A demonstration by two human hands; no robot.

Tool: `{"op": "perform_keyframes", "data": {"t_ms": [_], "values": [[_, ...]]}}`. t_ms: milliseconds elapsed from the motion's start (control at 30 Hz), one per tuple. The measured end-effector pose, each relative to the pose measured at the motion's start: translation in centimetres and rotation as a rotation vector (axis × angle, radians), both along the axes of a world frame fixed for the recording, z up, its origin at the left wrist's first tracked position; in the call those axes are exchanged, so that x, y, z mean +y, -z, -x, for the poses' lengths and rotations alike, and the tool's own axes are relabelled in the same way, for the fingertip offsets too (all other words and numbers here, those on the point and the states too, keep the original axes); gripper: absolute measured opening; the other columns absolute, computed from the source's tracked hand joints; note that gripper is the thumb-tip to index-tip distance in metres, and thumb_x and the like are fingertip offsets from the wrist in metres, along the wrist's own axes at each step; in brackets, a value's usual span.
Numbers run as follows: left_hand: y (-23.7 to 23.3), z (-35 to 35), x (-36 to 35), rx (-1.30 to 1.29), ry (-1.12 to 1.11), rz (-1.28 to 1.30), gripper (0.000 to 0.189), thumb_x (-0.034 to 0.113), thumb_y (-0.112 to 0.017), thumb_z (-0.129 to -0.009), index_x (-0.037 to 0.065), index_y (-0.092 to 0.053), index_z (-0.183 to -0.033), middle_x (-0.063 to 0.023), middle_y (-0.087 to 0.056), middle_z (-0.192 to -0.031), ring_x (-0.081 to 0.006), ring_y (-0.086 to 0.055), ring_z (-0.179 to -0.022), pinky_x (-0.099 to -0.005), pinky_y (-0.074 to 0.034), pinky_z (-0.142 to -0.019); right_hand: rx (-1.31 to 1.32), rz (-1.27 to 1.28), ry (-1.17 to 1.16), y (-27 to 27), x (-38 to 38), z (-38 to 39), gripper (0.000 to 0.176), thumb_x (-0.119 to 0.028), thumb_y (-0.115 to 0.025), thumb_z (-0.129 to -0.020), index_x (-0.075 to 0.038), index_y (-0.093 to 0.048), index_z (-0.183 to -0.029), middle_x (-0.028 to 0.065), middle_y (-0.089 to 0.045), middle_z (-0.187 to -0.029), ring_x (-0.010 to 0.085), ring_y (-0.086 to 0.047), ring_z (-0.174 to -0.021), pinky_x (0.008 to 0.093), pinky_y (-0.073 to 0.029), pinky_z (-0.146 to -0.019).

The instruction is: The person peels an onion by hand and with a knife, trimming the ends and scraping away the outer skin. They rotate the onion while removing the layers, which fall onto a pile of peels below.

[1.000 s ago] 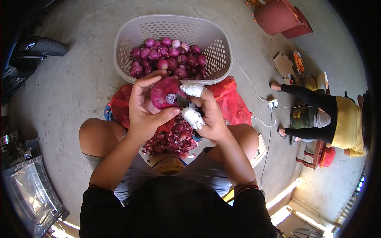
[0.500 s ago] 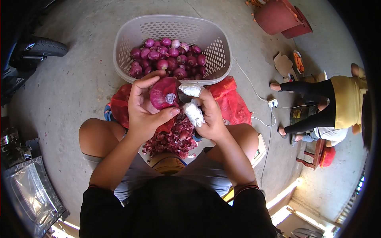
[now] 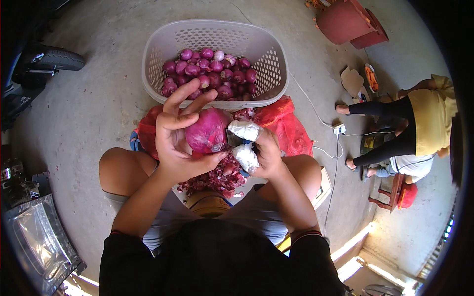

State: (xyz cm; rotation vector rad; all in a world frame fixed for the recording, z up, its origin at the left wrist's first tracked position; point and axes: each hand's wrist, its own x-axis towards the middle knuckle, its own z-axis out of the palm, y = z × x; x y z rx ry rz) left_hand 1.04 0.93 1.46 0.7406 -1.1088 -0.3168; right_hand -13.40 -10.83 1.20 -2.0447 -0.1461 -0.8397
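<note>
My left hand (image 3: 180, 143) holds a large red onion (image 3: 208, 131), with thumb below and some fingers raised. My right hand (image 3: 261, 150) is closed beside it, its thumb and index finger wrapped in white covering. A small dark blade (image 3: 232, 138) shows between the wrapped fingers, touching or close to the onion's right side; its handle is hidden. Beyond both hands, a grey perforated basket (image 3: 269, 37) holds several red onions (image 3: 215, 79). Beneath the hands lies a heap of onion skins (image 3: 219, 178).
Red mesh bags (image 3: 291, 128) lie behind the hands. A white cable with a socket block (image 3: 339, 129) crosses the floor at right. Farther right, a person (image 3: 427, 118) bends near a wooden stool (image 3: 391, 195). Red tubs (image 3: 343, 20) stand top right; a motorcycle wheel (image 3: 59, 58) is at left.
The onion has turned in my left hand and come slightly lower, its root end now facing down. My left fingers have spread upward. My right hand has shifted slightly right and down.
</note>
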Motion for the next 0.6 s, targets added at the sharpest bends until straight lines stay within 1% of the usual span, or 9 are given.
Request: {"op": "perform_keyframes", "data": {"t_ms": [133,233,333,433,533,567,600], "values": [[-0.3,0.0,0.1,-0.041,-0.023,0.009,0.068,0.000,-0.079,-0.061,0.012,-0.043,-0.117,-0.0275,-0.024,-0.138,-0.0460,-0.040,-0.122,-0.0492,-0.046,-0.094,-0.019,0.029,0.002,-0.6,0.2,0.0,0.048,-0.007,-0.070,-0.070,-0.002,-0.053,-0.114,0.0180,-0.062,-0.110,0.0326,-0.065,-0.084,0.0375,-0.052,-0.071],[-0.4,0.0,0.0,-0.125,-0.100,0.034,0.069,-0.001,-0.079,-0.060,0.014,-0.043,-0.118,-0.0276,-0.025,-0.137,-0.0465,-0.041,-0.121,-0.0486,-0.047,-0.091,-0.009,0.033,0.000,-0.7,0.2,0.2,0.046,-0.007,-0.070,-0.071,-0.002,-0.053,-0.113,0.0183,-0.062,-0.109,0.0329,-0.065,-0.085,0.0376,-0.052,-0.072],[-0.6,-0.1,0.3,-0.182,-0.153,0.021,0.070,-0.001,-0.079,-0.060,0.015,-0.045,-0.119,-0.0268,-0.026,-0.137,-0.0472,-0.041,-0.121,-0.0486,-0.049,-0.090,-0.049,-0.016,-0.002,-0.7,0.5,0.0,0.045,-0.007,-0.070,-0.071,-0.001,-0.054,-0.113,0.0187,-0.062,-0.107,0.0333,-0.065,-0.087,0.0376,-0.052,-0.073],[-0.7,-0.1,0.4,-0.196,-0.166,0.045,0.070,-0.002,-0.079,-0.060,0.016,-0.047,-0.119,-0.0254,-0.024,-0.137,-0.0474,-0.040,-0.121,-0.0488,-0.048,-0.091,-0.033,-0.042,0.003,-0.7,0.8,0.1,0.043,-0.008,-0.068,-0.074,-0.001,-0.054,-0.114,0.0193,-0.062,-0.108,0.0333,-0.064,-0.091,0.0375,-0.052,-0.076],[-0.9,-0.2,0.9,-0.297,-0.172,-0.006,0.074,-0.002,-0.079,-0.059,0.020,-0.045,-0.120,-0.0246,-0.021,-0.139,-0.0461,-0.042,-0.120,-0.0486,-0.051,-0.089,-0.156,-0.163,0.058,-0.2,1.0,-0.5,0.041,-0.008,-0.067,-0.077,-0.001,-0.053,-0.115,0.0204,-0.061,-0.109,0.0330,-0.064,-0.094,0.0376,-0.051,-0.078],[-0.8,0.1,0.8,-0.296,-0.155,0.005,0.074,-0.001,-0.079,-0.059,0.021,-0.046,-0.122,-0.0234,-0.021,-0.139,-0.0460,-0.041,-0.121,-0.0491,-0.050,-0.090,-0.164,-0.223,0.058,0.0,0.9,-0.4,0.040,-0.007,-0.067,-0.079,-0.002,-0.053,-0.116,0.0214,-0.060,-0.111,0.0320,-0.063,-0.097,0.0375,-0.050,-0.080],[-0.7,0.3,1.0,-0.297,-0.136,0.002,0.074,0.000,-0.080,-0.060,0.021,-0.046,-0.122,-0.0229,-0.021,-0.139,-0.0461,-0.041,-0.121,-0.0493,-0.050,-0.090,-0.215,-0.244,0.060,0.3,0.5,-0.4,0.041,-0.009,-0.068,-0.079,-0.002,-0.052,-0.116,0.0214,-0.060,-0.111,0.0315,-0.064,-0.096,0.0374,-0.050,-0.080]]}}
